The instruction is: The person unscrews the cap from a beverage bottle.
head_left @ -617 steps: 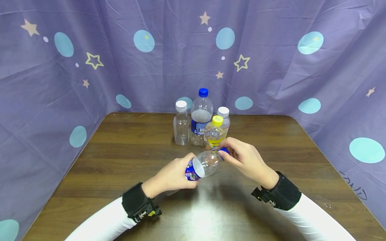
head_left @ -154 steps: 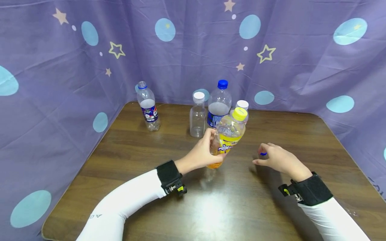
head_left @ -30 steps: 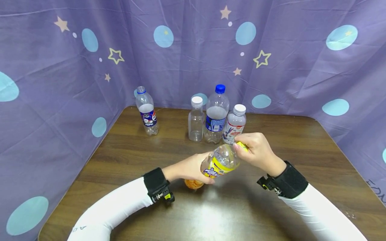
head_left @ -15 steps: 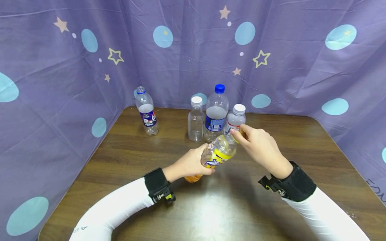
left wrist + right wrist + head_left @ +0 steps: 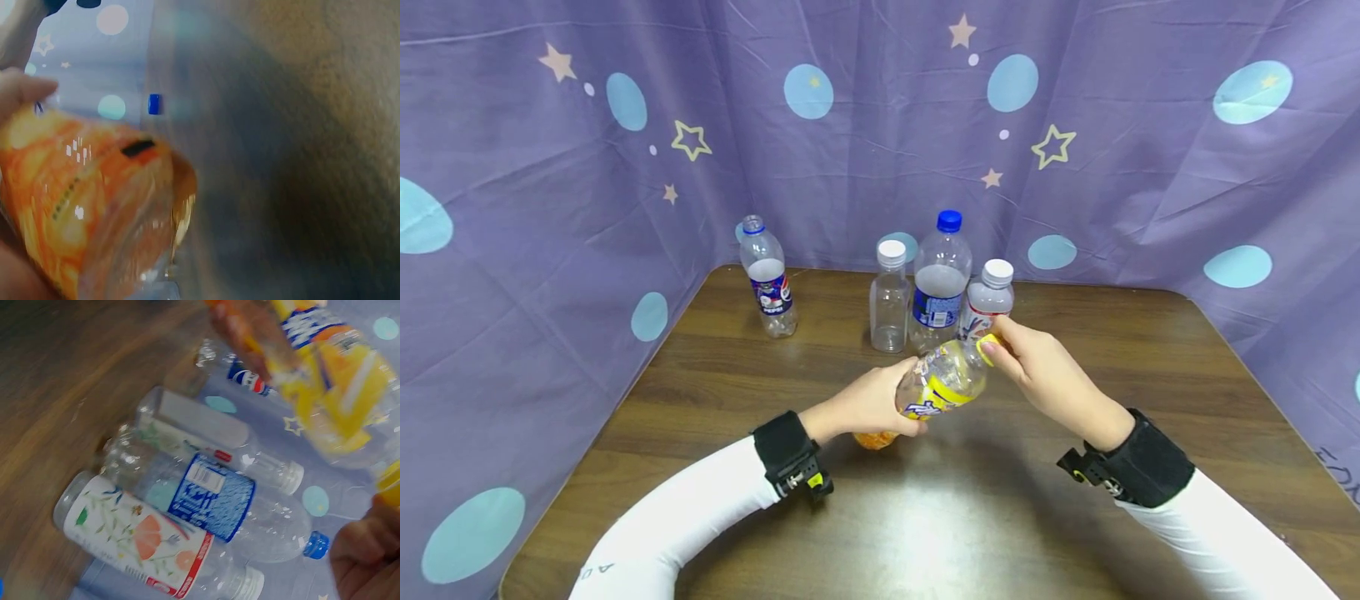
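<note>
In the head view my left hand (image 5: 865,404) grips a clear plastic bottle (image 5: 951,379) with a yellow and orange label, tilted with its neck up to the right. My right hand (image 5: 1052,371) pinches the yellow cap (image 5: 987,348) at the bottle's mouth. Whether the cap is loose cannot be seen. The left wrist view shows the bottle's orange lower part (image 5: 81,200) up close. A small blue cap (image 5: 154,104) lies on the table there; in the head view it is hidden.
Behind the hands stand a clear white-capped bottle (image 5: 890,304), a big blue-capped bottle (image 5: 942,283) and a white-capped bottle with a floral label (image 5: 988,300). A capless Pepsi bottle (image 5: 769,287) stands at the back left of the wooden table (image 5: 700,392). A purple curtain (image 5: 880,167) hangs behind.
Earlier my hands held the Pepsi bottle and its blue cap; that bottle now stands capless at the back left. My left hand lifted the yellow-labelled bottle, and my right hand moved onto its cap.
</note>
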{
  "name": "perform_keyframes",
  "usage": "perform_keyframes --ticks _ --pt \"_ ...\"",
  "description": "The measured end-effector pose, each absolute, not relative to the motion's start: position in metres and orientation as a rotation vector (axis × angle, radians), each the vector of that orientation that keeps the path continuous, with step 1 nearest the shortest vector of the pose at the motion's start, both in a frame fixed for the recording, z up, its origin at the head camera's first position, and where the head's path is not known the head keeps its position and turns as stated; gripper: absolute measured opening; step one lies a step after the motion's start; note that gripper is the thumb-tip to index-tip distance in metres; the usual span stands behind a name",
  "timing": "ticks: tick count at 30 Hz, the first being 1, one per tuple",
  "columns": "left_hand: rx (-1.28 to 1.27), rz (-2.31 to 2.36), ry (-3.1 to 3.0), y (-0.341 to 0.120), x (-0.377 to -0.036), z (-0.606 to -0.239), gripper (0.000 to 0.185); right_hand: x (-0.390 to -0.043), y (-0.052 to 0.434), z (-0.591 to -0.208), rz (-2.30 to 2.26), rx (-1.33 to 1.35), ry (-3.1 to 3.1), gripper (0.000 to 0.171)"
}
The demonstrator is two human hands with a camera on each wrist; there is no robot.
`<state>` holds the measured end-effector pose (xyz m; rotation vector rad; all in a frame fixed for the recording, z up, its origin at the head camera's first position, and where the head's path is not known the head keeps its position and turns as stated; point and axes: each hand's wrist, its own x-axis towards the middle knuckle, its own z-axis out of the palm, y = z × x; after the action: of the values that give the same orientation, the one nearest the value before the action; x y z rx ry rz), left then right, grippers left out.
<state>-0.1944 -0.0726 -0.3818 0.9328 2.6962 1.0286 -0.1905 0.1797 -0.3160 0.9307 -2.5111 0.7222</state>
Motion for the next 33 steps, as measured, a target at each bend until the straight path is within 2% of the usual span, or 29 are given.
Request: perform_keyframes --ticks 2,8,12,17,22,33 --pt "0.972 1.057 2.626 -0.074 -0.197 -0.383 0.068 -0.191 0.183 -0.319 0.725 1.015 -2.473 0.008" --pt "1.014 1.104 2.428 -0.076 -0.201 -0.383 0.072 -0.193 0.193 -0.323 0.743 1.236 -2.350 0.025" --pt "0.999 1.120 2.388 -0.076 -0.199 -0.382 0.071 -0.194 0.193 -0.323 0.694 1.277 -2.264 0.033" --pt "0.963 1.071 2.555 -0.069 -0.192 -0.380 0.067 -0.189 0.185 -0.315 0.664 0.952 -2.336 0.014" --pt "0.873 0.947 2.765 -0.062 -0.188 -0.378 0.060 -0.187 0.175 -0.304 0.677 0.559 -2.630 0.027" --pt "0.862 0.919 2.789 -0.064 -0.189 -0.375 0.061 -0.192 0.172 -0.317 0.799 0.664 -2.484 0.022"
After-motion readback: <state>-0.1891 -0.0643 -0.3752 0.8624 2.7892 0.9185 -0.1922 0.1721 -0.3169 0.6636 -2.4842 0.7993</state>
